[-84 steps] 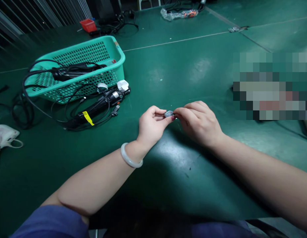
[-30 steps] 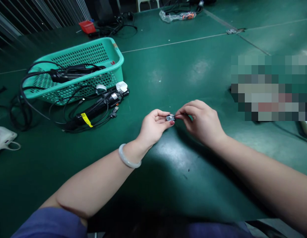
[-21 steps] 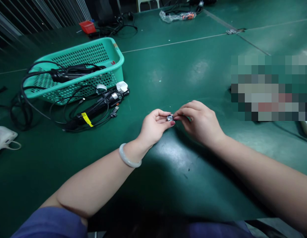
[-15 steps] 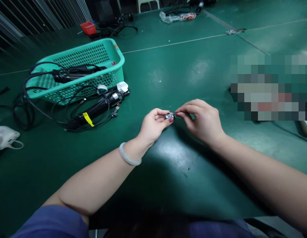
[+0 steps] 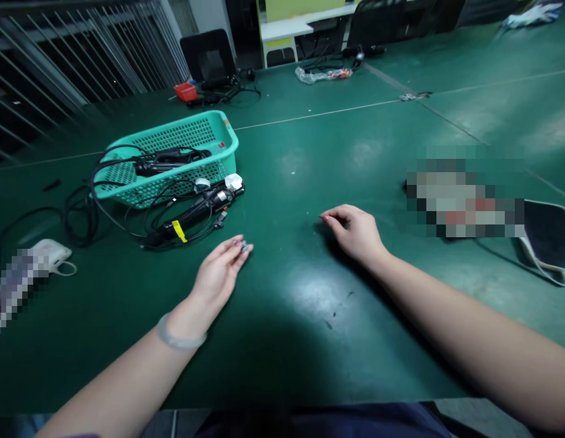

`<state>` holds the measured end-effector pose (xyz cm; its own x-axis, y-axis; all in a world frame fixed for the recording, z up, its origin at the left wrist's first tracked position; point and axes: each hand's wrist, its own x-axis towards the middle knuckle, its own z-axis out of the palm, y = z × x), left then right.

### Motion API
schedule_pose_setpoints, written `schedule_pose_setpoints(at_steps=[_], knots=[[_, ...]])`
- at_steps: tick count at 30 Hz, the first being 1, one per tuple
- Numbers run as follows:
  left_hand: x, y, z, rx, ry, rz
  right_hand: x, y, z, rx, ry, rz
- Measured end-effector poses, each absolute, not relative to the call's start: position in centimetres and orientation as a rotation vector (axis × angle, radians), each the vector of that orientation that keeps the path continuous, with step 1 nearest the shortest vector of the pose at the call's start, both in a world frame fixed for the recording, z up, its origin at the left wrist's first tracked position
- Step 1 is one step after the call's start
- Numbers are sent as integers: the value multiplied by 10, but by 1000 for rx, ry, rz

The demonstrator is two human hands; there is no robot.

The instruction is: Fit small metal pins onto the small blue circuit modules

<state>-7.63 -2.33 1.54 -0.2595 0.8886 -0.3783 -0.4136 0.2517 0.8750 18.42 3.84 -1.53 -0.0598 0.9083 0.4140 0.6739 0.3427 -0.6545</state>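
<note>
My left hand (image 5: 217, 274), with a pale bangle (image 5: 179, 334) at its wrist, is held over the table left of the middle. Between its fingertips sits a small shiny silvery piece (image 5: 244, 246), too small to tell its kind. My right hand (image 5: 355, 231) rests low over the table, well apart from the left. Its thumb and forefinger are pinched together, and whatever they may hold is hidden. Beyond my left hand lies a black tool-like body (image 5: 195, 213) with a yellow tag (image 5: 179, 231) and cables.
A green plastic basket (image 5: 234, 146) with black cabled items stands at the back left on the green table (image 5: 282, 292). On the left is a white device (image 5: 49, 252); on the right, a dark-screened phone-like device (image 5: 549, 234). A red box (image 5: 186, 92) stands farther back.
My hands have moved apart: the left went left and toward me with the silvery piece, while the right stayed near its place, still pinched. The view has tilted up.
</note>
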Motion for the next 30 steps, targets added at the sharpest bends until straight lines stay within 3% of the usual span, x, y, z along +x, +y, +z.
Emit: schedule_pose_setpoints(at_steps=[8,15,23,30], knots=[[-129,-55,21,1077,2021,1009,184,39,-15,-1375,-1824,400],[-121,-51,30,1684,2204,562,185,39,-16,-1388,-1832,404],[-127,-42,0,1411,1866,1034,182,36,-13,-1391,-1816,476],[-36,-8,-7,1403,1519,1169,177,23,0,-1335,-2010,640]])
